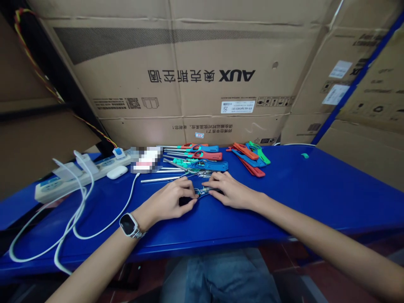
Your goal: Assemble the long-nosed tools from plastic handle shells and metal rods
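Note:
Near the middle of the blue table, my left hand pinches one end of a small wired lighter part. From the other side, my right hand has its thumb and fingers closed around the same piece; its ends are hidden by my fingertips. Just beyond lie loose metal tubes and a blue lighter handle half with thin wires beside it. Several long-necked lighters, among them a red one, lie in a row behind, their metal necks pointing left.
Right of centre is a pile of red, blue and green handle shells. At left are a power strip, white cables, a white earbud case and a blurred-out phone. A cardboard wall stands behind the table.

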Demonstrator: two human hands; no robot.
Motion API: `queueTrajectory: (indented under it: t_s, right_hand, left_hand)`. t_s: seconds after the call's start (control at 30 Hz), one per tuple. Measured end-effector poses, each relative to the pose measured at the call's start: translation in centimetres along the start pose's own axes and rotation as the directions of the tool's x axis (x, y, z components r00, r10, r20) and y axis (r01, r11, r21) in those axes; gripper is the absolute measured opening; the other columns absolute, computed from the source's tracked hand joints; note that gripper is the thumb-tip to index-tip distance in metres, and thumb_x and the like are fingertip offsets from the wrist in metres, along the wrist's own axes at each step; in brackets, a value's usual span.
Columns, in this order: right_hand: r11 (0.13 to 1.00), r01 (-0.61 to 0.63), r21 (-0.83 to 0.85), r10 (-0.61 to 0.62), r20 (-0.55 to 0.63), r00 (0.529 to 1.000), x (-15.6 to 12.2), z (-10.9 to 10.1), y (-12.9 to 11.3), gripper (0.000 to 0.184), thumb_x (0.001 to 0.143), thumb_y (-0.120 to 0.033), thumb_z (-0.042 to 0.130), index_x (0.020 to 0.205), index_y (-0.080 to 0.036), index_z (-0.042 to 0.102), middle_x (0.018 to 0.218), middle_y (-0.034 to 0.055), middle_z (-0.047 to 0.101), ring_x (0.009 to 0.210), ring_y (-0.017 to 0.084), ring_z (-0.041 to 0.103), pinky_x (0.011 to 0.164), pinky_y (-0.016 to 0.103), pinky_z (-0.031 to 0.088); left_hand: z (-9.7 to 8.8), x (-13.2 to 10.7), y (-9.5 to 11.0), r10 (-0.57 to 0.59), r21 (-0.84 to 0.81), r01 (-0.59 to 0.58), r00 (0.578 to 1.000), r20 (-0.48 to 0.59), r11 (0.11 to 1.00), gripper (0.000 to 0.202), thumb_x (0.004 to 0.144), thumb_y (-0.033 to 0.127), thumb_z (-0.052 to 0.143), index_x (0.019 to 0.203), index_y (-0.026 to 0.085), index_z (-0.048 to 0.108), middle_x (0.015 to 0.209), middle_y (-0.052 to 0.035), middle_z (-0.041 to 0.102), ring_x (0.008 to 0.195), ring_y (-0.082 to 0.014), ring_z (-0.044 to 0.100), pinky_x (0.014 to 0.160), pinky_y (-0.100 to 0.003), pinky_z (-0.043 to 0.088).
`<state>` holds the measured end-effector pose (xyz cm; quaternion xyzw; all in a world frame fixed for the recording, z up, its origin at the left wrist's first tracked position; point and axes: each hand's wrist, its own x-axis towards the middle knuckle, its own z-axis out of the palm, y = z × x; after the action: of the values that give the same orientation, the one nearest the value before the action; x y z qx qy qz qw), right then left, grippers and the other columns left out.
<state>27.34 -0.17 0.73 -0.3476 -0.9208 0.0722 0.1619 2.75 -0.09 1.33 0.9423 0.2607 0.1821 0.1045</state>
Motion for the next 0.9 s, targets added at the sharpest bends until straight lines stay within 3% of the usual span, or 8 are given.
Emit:
queueTrajectory:
  t_s: [0.13,0.23,0.3,0.6,0.9]
  right_hand:
    - [0.997,0.031,0.076,-0.027,-0.046,0.999,0.3,-0.4,0.5,0.023,0.098,-0.027,0.054,0.115,-0.017,0.066,0.107,0.0092,0.066,0.102,0.021,0.058,0.093,0.040,0.038]
    - [0.991,0.074,0.110,-0.060,-0.124,0.990,0.4,-0.4,0.5,0.020,0.098,-0.027,0.055,0.108,-0.018,0.068,0.103,0.0073,0.068,0.100,0.020,0.059,0.092,0.037,0.040]
    - [0.990,0.091,0.111,-0.069,-0.183,0.981,0.4,-0.3,0.4,0.019,0.098,-0.027,0.055,0.108,-0.018,0.068,0.103,0.0072,0.068,0.100,0.019,0.059,0.092,0.036,0.041]
    - [0.989,0.140,0.041,-0.125,-0.253,0.959,0.2,-0.1,0.4,0.020,0.098,-0.025,0.053,0.109,-0.016,0.067,0.102,0.0080,0.068,0.100,0.019,0.060,0.091,0.037,0.040]
    - [0.997,0.075,0.001,-0.074,-0.158,0.985,-0.2,0.1,0.7,0.022,0.098,-0.028,0.053,0.111,-0.018,0.068,0.101,0.0079,0.067,0.100,0.021,0.058,0.089,0.038,0.039]
  left_hand:
    - [0.1,0.4,0.0,0.006,0.001,-0.006,0.994,-0.108,1.000,0.019,0.096,0.023,0.050,0.094,0.019,0.069,0.093,-0.0052,0.066,0.089,-0.0188,0.060,0.095,-0.037,0.046]
    - [0.4,0.8,-0.2,-0.063,-0.016,0.061,0.962,-0.265,0.998,0.016,0.096,0.026,0.052,0.100,0.019,0.065,0.098,-0.0063,0.065,0.095,-0.0207,0.057,0.087,-0.036,0.047]
    - [0.7,1.1,-0.5,-0.117,-0.033,0.112,0.947,-0.298,0.993,0.015,0.094,0.031,0.057,0.097,0.018,0.064,0.097,-0.0060,0.064,0.095,-0.0214,0.056,0.087,-0.037,0.047]
    - [1.1,1.6,-1.1,-0.124,-0.107,0.106,0.974,-0.188,0.989,0.020,0.095,0.032,0.057,0.084,0.019,0.067,0.089,-0.0035,0.063,0.089,-0.0195,0.057,0.085,-0.035,0.044]
    - [0.5,0.6,-0.9,-0.118,-0.061,0.111,0.983,-0.142,0.992,0.026,0.089,0.040,0.065,0.108,0.022,0.065,0.108,-0.0056,0.061,0.106,-0.0232,0.056,0.095,-0.039,0.045]
